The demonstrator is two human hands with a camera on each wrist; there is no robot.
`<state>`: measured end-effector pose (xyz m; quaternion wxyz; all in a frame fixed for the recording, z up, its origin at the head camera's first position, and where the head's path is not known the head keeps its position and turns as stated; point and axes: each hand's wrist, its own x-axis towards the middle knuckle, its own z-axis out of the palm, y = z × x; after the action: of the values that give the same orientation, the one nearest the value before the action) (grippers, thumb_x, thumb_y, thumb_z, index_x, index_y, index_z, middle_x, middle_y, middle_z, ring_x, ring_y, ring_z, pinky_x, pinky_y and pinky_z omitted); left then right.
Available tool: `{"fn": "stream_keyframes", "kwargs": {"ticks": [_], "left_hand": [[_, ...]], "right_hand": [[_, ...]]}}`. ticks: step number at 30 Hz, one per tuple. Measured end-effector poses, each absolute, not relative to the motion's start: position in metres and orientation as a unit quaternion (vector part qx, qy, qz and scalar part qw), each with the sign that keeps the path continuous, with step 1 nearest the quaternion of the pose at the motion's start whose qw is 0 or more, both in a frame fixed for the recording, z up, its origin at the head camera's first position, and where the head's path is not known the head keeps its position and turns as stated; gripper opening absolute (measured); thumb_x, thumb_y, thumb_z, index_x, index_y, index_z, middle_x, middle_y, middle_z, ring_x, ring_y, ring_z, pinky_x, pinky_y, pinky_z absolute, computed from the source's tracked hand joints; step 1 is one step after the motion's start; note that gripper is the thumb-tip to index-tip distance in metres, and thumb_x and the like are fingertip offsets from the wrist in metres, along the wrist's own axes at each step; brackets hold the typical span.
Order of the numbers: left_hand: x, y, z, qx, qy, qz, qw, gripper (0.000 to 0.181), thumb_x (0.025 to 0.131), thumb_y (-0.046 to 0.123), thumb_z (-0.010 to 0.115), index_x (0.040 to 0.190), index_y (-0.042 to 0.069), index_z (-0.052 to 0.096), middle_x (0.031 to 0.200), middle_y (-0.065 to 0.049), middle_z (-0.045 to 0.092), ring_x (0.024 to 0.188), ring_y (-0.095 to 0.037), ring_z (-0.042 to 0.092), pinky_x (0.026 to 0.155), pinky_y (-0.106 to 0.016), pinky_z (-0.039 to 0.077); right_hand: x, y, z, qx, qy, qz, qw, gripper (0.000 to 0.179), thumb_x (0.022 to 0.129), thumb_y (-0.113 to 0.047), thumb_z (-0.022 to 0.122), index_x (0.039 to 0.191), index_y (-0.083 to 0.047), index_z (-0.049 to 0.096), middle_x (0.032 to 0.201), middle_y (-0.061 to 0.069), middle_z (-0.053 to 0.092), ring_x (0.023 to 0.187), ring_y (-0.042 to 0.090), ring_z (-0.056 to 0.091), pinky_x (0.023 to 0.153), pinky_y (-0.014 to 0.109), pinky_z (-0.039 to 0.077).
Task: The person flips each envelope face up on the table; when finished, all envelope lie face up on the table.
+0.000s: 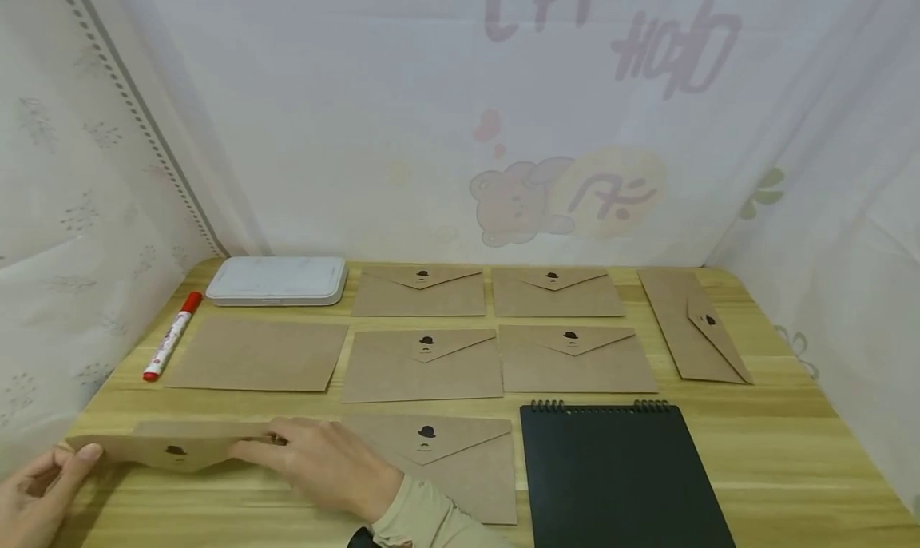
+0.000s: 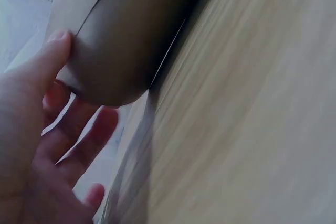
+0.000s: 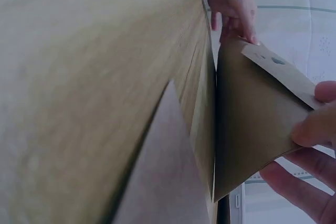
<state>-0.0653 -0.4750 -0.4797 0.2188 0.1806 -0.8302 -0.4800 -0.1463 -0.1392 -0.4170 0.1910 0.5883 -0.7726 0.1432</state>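
Note:
In the head view, a brown paper envelope with a bowler hat print on its flap is held between both hands at the front left. My left hand pinches its left end between thumb and fingers. The right hand grips the opposite end. Seen from the right wrist, the envelope stands tilted up on its long edge, slightly bowed. The left wrist view shows the left thumb on the flap side, fingers behind. Another envelope lies flat, partly covered by the right hand and sleeve.
Several similar envelopes lie in rows, including one plain side up and one turned lengthwise. A white case and a red-capped marker sit at back left. A black spiral notebook is front right. Curtains surround the table.

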Motion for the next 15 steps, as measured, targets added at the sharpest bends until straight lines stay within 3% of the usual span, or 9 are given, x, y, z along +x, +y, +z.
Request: {"fn": "stream_keyframes", "kwargs": {"ticks": [4, 8, 10, 13, 15], "left_hand": [[-0.065, -0.470, -0.474, 0.236, -0.793, -0.509, 0.235, 0.025, 0.091, 0.006, 0.059, 0.066, 0.005, 0.063, 0.061, 0.020, 0.058, 0.056, 0.003, 0.052, 0.051, -0.012, 0.038], [-0.070, -0.461, -0.471, 0.256, -0.761, -0.504, 0.318, 0.018, 0.088, 0.000, 0.060, 0.072, 0.000, 0.070, 0.066, 0.026, 0.060, 0.076, 0.008, 0.055, 0.071, -0.007, 0.037], [-0.073, -0.456, -0.469, 0.251, -0.750, -0.489, 0.367, 0.017, 0.086, -0.003, 0.061, 0.073, 0.000, 0.071, 0.066, 0.028, 0.059, 0.081, 0.007, 0.053, 0.075, -0.007, 0.033], [-0.073, -0.451, -0.466, 0.211, -0.756, -0.462, 0.413, 0.015, 0.084, -0.005, 0.063, 0.078, 0.005, 0.073, 0.072, 0.029, 0.059, 0.084, 0.008, 0.053, 0.085, -0.010, 0.035], [-0.073, -0.450, -0.464, 0.163, -0.776, -0.433, 0.428, 0.011, 0.082, -0.007, 0.065, 0.083, 0.001, 0.073, 0.081, 0.028, 0.059, 0.089, 0.006, 0.054, 0.093, -0.016, 0.035]], "right_hand": [[-0.147, -0.139, -0.419, 0.579, -0.771, 0.178, 0.196, 0.041, 0.092, -0.004, 0.055, 0.129, -0.021, 0.056, 0.106, -0.006, 0.058, 0.086, -0.001, 0.051, 0.064, 0.005, 0.040], [-0.148, -0.140, -0.420, 0.573, -0.762, 0.212, 0.212, 0.037, 0.094, -0.002, 0.051, 0.126, -0.019, 0.059, 0.104, -0.004, 0.060, 0.088, 0.001, 0.054, 0.069, 0.005, 0.041], [-0.149, -0.140, -0.420, 0.571, -0.760, 0.209, 0.229, 0.036, 0.094, -0.003, 0.050, 0.125, -0.019, 0.059, 0.102, -0.005, 0.061, 0.086, 0.000, 0.054, 0.069, 0.004, 0.040], [-0.149, -0.140, -0.419, 0.566, -0.760, 0.196, 0.252, 0.034, 0.095, -0.005, 0.051, 0.125, -0.018, 0.060, 0.100, -0.005, 0.062, 0.083, -0.002, 0.054, 0.070, 0.003, 0.039], [-0.150, -0.140, -0.418, 0.560, -0.763, 0.202, 0.253, 0.033, 0.095, -0.006, 0.052, 0.125, -0.017, 0.059, 0.101, -0.005, 0.063, 0.083, -0.003, 0.055, 0.070, 0.002, 0.038]]}}
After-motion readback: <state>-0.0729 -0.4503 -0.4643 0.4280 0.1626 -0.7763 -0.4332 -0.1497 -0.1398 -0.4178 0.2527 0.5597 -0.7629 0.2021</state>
